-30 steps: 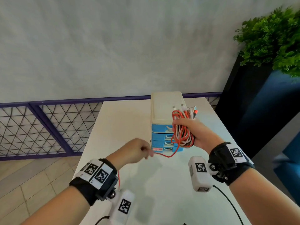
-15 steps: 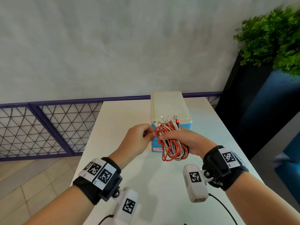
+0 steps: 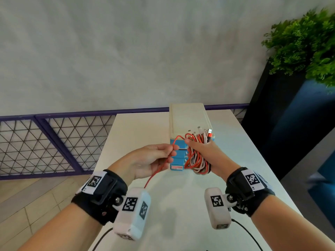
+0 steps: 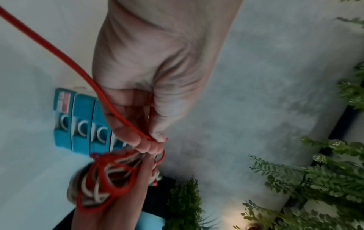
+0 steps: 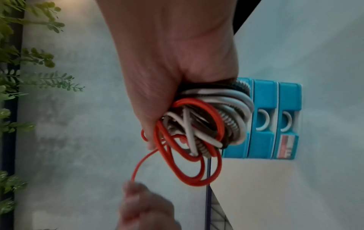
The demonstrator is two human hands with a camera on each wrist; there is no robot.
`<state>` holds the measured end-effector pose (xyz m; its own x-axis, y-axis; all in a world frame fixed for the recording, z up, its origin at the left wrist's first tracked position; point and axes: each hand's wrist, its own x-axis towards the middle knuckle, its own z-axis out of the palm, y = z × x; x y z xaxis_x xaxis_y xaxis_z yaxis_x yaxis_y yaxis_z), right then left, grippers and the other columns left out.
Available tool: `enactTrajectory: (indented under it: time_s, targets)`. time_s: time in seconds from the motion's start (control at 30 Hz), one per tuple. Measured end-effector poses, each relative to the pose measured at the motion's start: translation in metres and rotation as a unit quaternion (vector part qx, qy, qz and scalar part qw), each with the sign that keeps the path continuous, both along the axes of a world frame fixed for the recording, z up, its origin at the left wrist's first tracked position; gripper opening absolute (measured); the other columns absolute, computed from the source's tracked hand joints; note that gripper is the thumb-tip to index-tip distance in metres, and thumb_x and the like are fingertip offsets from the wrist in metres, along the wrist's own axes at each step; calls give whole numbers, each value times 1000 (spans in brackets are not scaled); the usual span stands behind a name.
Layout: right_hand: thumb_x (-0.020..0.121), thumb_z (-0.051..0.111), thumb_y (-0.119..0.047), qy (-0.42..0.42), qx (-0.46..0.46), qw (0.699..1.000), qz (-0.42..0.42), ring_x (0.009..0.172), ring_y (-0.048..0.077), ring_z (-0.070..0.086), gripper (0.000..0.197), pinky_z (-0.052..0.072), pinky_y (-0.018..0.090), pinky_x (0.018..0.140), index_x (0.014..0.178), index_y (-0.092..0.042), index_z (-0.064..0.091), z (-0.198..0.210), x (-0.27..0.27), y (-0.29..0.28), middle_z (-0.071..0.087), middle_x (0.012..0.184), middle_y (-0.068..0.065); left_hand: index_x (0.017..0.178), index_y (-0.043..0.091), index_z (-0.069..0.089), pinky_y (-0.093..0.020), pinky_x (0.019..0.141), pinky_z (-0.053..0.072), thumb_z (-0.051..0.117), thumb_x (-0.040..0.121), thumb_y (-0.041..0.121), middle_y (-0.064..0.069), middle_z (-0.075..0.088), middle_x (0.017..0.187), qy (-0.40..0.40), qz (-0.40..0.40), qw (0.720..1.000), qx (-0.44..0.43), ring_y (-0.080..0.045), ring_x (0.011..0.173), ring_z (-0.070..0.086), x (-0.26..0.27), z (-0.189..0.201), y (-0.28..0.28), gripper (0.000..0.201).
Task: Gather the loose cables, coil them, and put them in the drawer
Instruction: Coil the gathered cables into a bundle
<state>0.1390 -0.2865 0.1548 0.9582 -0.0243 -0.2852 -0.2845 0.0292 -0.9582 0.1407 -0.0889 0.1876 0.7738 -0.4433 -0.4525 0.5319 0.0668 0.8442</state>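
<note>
My right hand (image 3: pixel 204 154) grips a coiled bundle of red and white cables (image 3: pixel 196 156) (image 5: pixel 204 124) in front of the small drawer unit (image 3: pixel 188 122). Plug ends stick up above the fist. My left hand (image 3: pixel 154 158) pinches the loose red cable (image 3: pixel 157 171) (image 4: pixel 78 70) between thumb and fingertips, just left of the bundle. The red strand arcs from the bundle to that pinch, then trails down toward my left wrist. The unit's blue drawers (image 5: pixel 275 118) (image 4: pixel 78 118) look closed, partly hidden behind the bundle.
The white table (image 3: pixel 181 196) carries the drawer unit at its far middle. A purple metal railing (image 3: pixel 54 142) runs along the left and back. A dark planter with a green plant (image 3: pixel 308 51) stands at the right. Black wrist-camera leads (image 3: pixel 246 232) hang near the front edge.
The left hand first rose to the bundle, then drew back left with the red strand, leaving a new loop. The right hand dipped with the coil, then lifted it slightly.
</note>
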Motion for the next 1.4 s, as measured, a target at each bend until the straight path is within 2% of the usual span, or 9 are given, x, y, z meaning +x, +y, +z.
enactTrajectory:
  time_s: [0.13,0.23,0.47,0.63,0.8,0.97,1.07,1.23,1.4]
  targets:
    - [84,63,-52,14,92,995,39,67,23,70,43,56,30,59,89,-9,65,5,-7,19,69,76,12,89,8,70,-17,52,56,61,89,13,1,70,67,19,-4,1000,-14,-5,54,65,-3,4,-21,11]
    - [71,64,-65,32,132,989,64,73,24,69,58,56,34,68,93,-11,66,6,-8,23,69,78,12,83,6,70,-17,52,56,68,84,16,-2,70,65,22,-2,1000,-3,-6,54,65,-3,4,-27,10]
    - [82,68,-9,11,62,997,48,53,25,62,7,52,32,51,81,-7,61,11,-12,20,61,61,12,80,12,65,-16,44,47,67,87,21,2,59,60,-56,-49,991,113,-5,42,50,-9,1,-32,12]
    - [84,60,0,-46,96,989,-107,53,18,64,7,54,31,53,82,-7,59,8,6,2,63,67,10,69,21,42,-18,41,17,42,99,41,6,20,56,-63,-94,987,111,-8,42,16,-16,-4,-22,36]
    - [86,61,-6,-38,156,970,-182,60,13,68,8,56,29,57,94,-5,58,10,16,-34,66,75,8,77,22,51,-19,50,28,37,101,36,7,32,60,28,-209,968,135,-8,46,26,-20,-19,8,32]
    - [86,61,-7,16,100,993,-59,58,19,67,14,56,29,55,99,0,58,15,9,-34,67,74,13,73,28,66,-22,61,44,52,94,16,2,64,76,-247,-194,877,363,-10,63,51,-5,-34,14,28]
    - [86,64,-10,45,62,997,16,62,20,70,14,57,30,57,96,-1,60,13,4,-24,69,73,12,81,24,73,-15,73,45,63,89,16,10,69,82,-380,-112,831,390,-3,75,60,5,-28,7,15]
    - [83,69,-13,69,45,993,89,76,26,69,18,58,36,69,98,-3,64,13,-6,0,71,79,13,85,20,72,-10,71,45,71,82,11,10,70,84,-446,-70,835,313,3,74,61,9,-12,-9,9]
    - [82,70,-6,78,106,987,91,72,20,72,19,58,30,61,100,-2,66,16,-13,15,71,76,12,97,19,40,-6,61,43,75,79,20,5,69,89,-425,-2,855,296,-3,76,62,10,-14,-14,40]
